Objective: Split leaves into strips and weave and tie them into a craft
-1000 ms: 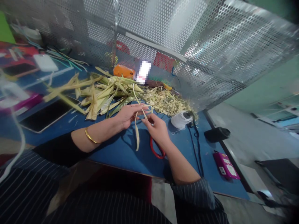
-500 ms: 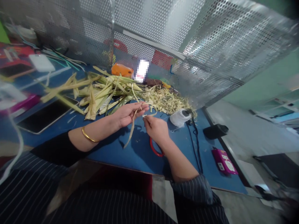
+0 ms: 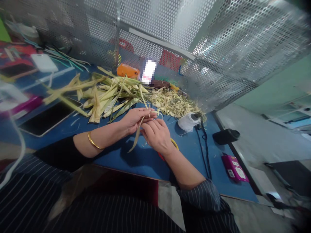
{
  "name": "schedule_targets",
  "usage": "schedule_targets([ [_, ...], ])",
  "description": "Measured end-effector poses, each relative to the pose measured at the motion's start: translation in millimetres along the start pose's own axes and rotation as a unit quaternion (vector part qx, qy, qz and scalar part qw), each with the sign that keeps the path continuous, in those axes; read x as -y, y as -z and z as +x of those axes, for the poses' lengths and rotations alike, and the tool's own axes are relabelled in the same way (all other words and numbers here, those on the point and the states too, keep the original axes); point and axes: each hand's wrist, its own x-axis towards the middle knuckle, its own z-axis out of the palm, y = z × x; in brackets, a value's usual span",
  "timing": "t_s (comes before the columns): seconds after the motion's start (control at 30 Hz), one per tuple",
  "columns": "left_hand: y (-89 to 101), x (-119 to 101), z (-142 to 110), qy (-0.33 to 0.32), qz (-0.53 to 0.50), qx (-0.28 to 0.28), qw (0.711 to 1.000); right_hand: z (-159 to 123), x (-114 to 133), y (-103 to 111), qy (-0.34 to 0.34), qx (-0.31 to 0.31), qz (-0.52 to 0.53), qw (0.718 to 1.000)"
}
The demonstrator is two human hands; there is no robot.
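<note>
My left hand (image 3: 136, 119) is closed on a pale leaf strip (image 3: 135, 138), one end of which dangles below the fingers. A thin loop of the strip curves out above the fingertips. Right up against it, my right hand (image 3: 157, 133) has its fingers bent in at the strip; its fingertips are partly hidden. Under the right wrist lie scissors with red and yellow handles (image 3: 175, 144), mostly covered. Beyond the hands are a heap of long dry leaves (image 3: 107, 97) and a pile of short shredded bits (image 3: 173, 103). A white thread spool (image 3: 189, 122) lies right of my hands.
On the blue table (image 3: 143, 168) are a dark-screened tablet (image 3: 50, 118), a black cord (image 3: 203, 152), a black cylinder (image 3: 225, 136) and a magenta box (image 3: 234, 168). An orange pouch (image 3: 128, 71) and a lit phone (image 3: 148, 72) stand before the perforated metal screen (image 3: 155, 19).
My right hand has moved left and slightly in, closing up against my left hand at the strip. The yellow part of the scissors' handles now shows beside the right wrist.
</note>
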Motion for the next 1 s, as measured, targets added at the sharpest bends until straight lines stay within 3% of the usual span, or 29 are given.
schedule_targets([
  [0.2, -3.4, 4, -4, -0.012, 0.045, 0.009, 0.999, -1, -2, 7, 0.002, -0.061, 0.069, 0.996],
  [0.23, -3.7, 4, -5, -0.024, 0.063, 0.013, 0.998, -1, -4, 11, -0.017, -0.076, 0.092, 0.993],
  [0.3, -4.8, 3, -8, -0.044, 0.112, 0.020, 0.992, -1, -9, 18, -0.117, -0.128, 0.140, 0.975],
  [0.37, -7.6, 4, -13, -0.045, 0.183, 0.035, 0.982, 1, -17, 23, -0.258, -0.163, 0.194, 0.932],
  [0.43, -12.2, 6, -19, -0.028, 0.257, 0.058, 0.964, 3, -25, 23, -0.367, -0.132, 0.287, 0.875],
  [0.53, -18.0, 13, -26, 0.037, 0.308, 0.068, 0.948, 5, -31, 20, -0.433, -0.042, 0.458, 0.775],
  [0.6, -17.8, 17, -27, 0.079, 0.301, 0.064, 0.948, 5, -30, 18, -0.438, -0.045, 0.506, 0.742],
  [0.67, -13.5, 18, -23, 0.104, 0.259, 0.046, 0.959, 4, -24, 19, -0.415, -0.104, 0.473, 0.770],
  [0.73, -6.8, 15, -16, 0.114, 0.190, 0.034, 0.975, 2, -18, 21, -0.348, -0.157, 0.380, 0.843],
  [0.8, -0.4, 7, -9, 0.115, 0.110, 0.026, 0.987, 0, -11, 21, -0.229, -0.175, 0.251, 0.924],
  [0.87, 3.9, -2, -4, 0.104, 0.092, 0.012, 0.990, -2, -7, 17, -0.090, -0.153, 0.115, 0.977],
  [0.93, 5.6, -11, -2, 0.098, 0.077, 0.000, 0.992, -3, -5, 11, 0.018, -0.107, 0.003, 0.994],
  [1.0, 5.5, -17, -2, 0.097, 0.055, -0.007, 0.994, -2, -5, 6, 0.072, -0.059, -0.059, 0.994],
])
